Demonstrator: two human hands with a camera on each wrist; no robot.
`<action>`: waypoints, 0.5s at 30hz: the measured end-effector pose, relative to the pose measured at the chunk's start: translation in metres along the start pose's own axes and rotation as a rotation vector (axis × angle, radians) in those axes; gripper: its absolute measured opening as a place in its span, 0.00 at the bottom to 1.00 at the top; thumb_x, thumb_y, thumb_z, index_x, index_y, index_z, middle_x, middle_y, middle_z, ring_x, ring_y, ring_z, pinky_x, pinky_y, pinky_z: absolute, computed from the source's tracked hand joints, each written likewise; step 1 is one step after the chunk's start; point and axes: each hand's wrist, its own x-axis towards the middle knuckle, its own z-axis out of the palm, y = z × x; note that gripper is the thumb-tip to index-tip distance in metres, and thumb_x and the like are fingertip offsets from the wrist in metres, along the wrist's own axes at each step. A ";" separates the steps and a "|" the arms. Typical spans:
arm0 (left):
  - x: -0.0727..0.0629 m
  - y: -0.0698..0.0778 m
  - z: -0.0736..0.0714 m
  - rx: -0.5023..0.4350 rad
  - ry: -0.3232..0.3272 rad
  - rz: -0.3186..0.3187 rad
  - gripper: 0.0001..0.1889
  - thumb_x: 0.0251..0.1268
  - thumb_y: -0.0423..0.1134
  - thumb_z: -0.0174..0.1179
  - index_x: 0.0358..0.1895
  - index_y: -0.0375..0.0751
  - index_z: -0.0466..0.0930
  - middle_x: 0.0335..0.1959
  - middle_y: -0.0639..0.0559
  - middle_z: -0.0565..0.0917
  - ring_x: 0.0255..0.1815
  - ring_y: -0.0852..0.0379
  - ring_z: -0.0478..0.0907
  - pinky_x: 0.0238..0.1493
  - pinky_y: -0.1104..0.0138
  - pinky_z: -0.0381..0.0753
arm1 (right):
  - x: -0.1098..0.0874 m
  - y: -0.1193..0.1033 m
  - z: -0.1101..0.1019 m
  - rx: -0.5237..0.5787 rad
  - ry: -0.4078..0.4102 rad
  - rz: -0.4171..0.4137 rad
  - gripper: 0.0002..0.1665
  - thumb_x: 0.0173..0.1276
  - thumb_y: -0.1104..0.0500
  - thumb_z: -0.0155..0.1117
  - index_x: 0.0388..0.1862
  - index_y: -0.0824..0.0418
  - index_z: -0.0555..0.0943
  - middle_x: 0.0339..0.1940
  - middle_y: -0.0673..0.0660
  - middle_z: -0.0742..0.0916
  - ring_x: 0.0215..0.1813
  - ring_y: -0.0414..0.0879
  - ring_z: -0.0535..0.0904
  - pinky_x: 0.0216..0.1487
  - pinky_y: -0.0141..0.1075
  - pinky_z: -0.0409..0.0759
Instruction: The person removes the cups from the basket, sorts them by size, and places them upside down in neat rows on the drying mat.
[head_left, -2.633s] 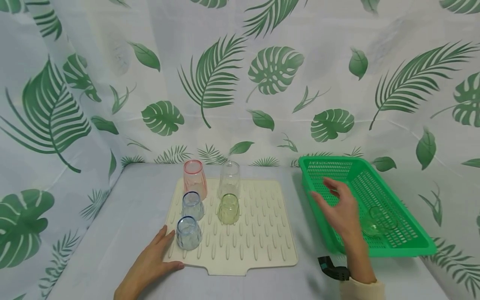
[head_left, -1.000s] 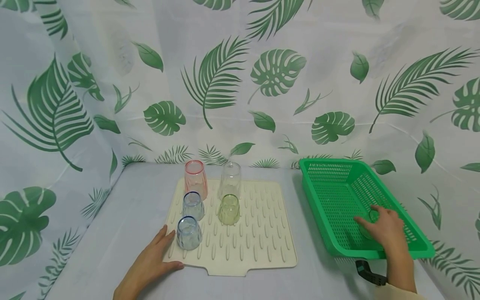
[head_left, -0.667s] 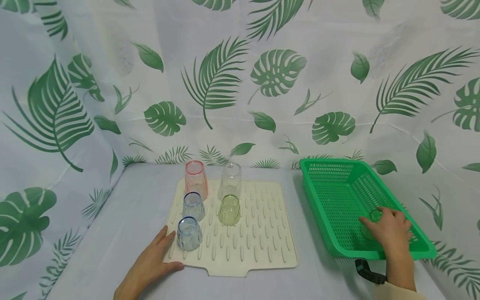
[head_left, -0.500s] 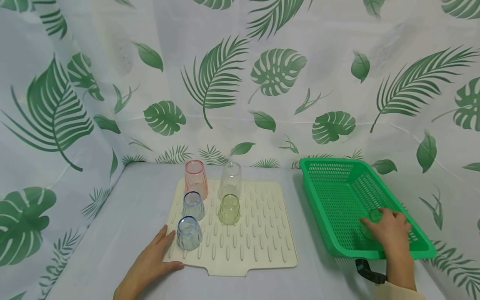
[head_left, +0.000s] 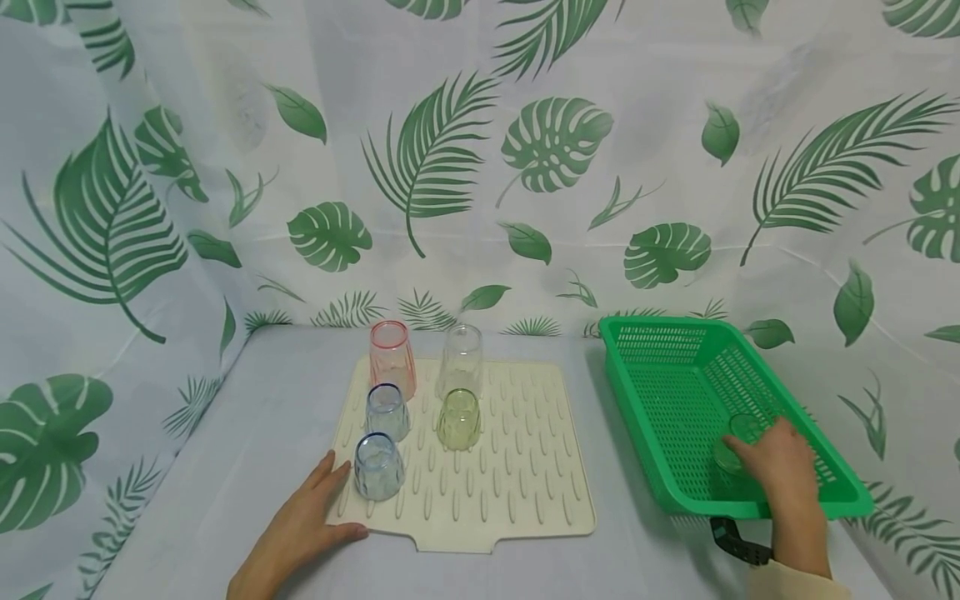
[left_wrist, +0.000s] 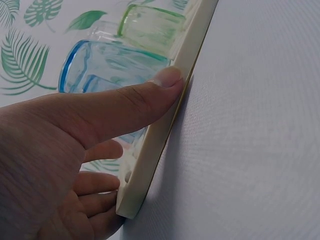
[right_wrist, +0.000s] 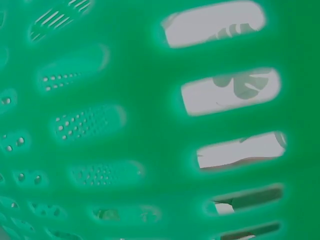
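Observation:
My left hand (head_left: 303, 525) rests at the near left corner of a cream ribbed drying mat (head_left: 525, 467). In the left wrist view its thumb (left_wrist: 145, 102) lies against the mat's edge, fingers round the corner. Nearest it on the mat is a short blue-rimmed glass (head_left: 378, 468). Inside the green plastic basket (head_left: 660, 467), my right hand (head_left: 783, 467) holds a green-looking glass (head_left: 742, 427), thumb on its near left side. The other fingers are mostly hidden. Basket wall fills the right wrist view, hiding that grip.
Also on the mat stand another short blue-rimmed glass (head_left: 387, 414), a tall red-rimmed glass (head_left: 392, 362), a tall clear glass (head_left: 462, 358) and a short yellow-green glass (head_left: 458, 421). A leaf-patterned curtain (head_left: 555, 275) closes the back behind the grey-white table (head_left: 262, 400).
My right hand has come from above the basket down to the glass inside it. Within the last half second the glass has shifted slightly left and shows more. The left hand stays put.

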 end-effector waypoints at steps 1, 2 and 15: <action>0.000 0.000 0.000 -0.001 -0.001 0.000 0.56 0.39 0.62 0.78 0.72 0.34 0.67 0.77 0.26 0.58 0.75 0.27 0.60 0.69 0.37 0.68 | 0.000 0.000 -0.001 -0.008 -0.001 -0.001 0.54 0.66 0.47 0.64 0.64 0.93 0.55 0.55 0.92 0.68 0.55 0.83 0.69 0.51 0.68 0.76; 0.000 0.000 0.000 -0.001 -0.002 -0.003 0.56 0.39 0.62 0.78 0.73 0.34 0.67 0.77 0.26 0.57 0.75 0.27 0.60 0.69 0.37 0.68 | -0.001 0.000 -0.001 -0.021 -0.003 -0.007 0.53 0.66 0.46 0.65 0.60 0.94 0.57 0.52 0.91 0.70 0.52 0.82 0.71 0.48 0.66 0.78; -0.002 -0.001 0.000 -0.005 0.009 0.007 0.55 0.40 0.62 0.78 0.72 0.34 0.68 0.77 0.27 0.59 0.75 0.28 0.61 0.68 0.38 0.69 | -0.001 -0.002 -0.003 -0.009 -0.037 -0.014 0.61 0.66 0.33 0.61 0.66 0.89 0.59 0.59 0.91 0.67 0.59 0.80 0.66 0.54 0.69 0.74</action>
